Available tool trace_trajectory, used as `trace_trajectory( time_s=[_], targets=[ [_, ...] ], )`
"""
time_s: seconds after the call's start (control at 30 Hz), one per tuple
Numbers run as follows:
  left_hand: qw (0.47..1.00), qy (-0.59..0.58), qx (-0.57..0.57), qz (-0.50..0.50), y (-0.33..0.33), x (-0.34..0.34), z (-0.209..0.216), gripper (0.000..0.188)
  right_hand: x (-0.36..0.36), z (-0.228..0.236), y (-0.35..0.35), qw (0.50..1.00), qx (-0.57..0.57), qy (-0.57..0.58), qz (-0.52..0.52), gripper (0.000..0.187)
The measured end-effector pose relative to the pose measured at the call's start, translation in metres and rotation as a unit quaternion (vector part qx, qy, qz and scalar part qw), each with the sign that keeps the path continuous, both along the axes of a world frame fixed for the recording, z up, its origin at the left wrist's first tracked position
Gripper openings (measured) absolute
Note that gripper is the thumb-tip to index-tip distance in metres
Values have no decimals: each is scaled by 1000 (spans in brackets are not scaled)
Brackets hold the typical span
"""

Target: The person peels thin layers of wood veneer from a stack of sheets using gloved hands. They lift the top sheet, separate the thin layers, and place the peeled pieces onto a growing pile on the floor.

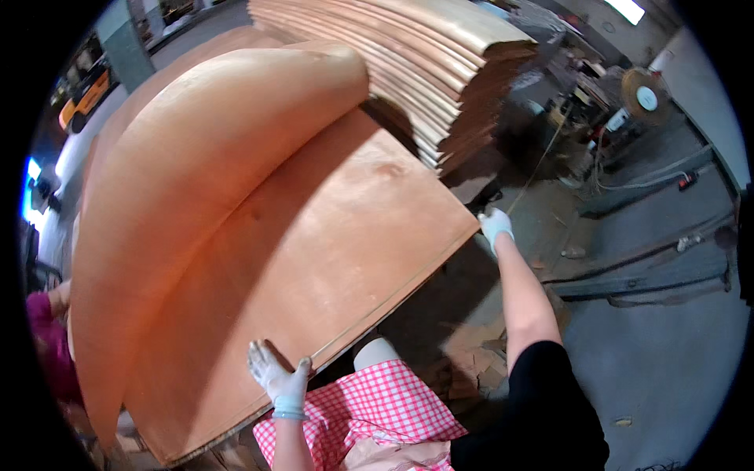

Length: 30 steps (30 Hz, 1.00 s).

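Note:
A wide sheet of reddish-tan wood veneer (pixel 345 259) lies flat in front of me. A second large sheet (pixel 212 133) bows up and curls over its left part. My left hand (pixel 279 378), in a pale glove, rests on the flat sheet near its front edge, thumb and fingers spread. At the right corner my gloved right hand (pixel 495 226) is closed around a thin tan cord (pixel 538 165) that comes down from the upper right. A thin line, apparently the same cord, follows the sheet's front edge between my hands. The right fingertips are partly hidden.
Behind stands a tall stack of wavy veneer sheets (pixel 424 71). Another person's purple sleeve (pixel 51 330) and hand show at the left edge, beside the curled sheet. A round reel (pixel 642 94) sits among machinery at upper right. Wood scraps (pixel 479 357) litter the floor below the sheet.

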<state>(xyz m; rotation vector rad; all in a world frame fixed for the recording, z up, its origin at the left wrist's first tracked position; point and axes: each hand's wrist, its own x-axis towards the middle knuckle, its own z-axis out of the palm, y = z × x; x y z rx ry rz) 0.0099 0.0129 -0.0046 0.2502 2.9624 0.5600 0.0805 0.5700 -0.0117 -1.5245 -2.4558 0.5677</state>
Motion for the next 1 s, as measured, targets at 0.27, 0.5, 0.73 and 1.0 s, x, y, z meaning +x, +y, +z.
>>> trace_trajectory(
  time_s=[0.27, 0.5, 0.73, 1.0],
  targets=[
    [939, 97, 288, -163, 33, 50, 53, 41, 36, 64, -289, 878, -259, 207, 345, 21],
    [825, 17, 563, -40, -30, 82, 62, 15, 46, 102, -448, 730, -461, 266, 429, 23],
    [733, 150, 537, 390, -297, 23, 27, 9, -9, 91, -381, 823, -156, 13, 546, 20],
    [814, 119, 162, 545, -564, -3, -8, 22, -24, 74, -252, 875, -68, -134, 460, 25]
  ],
)
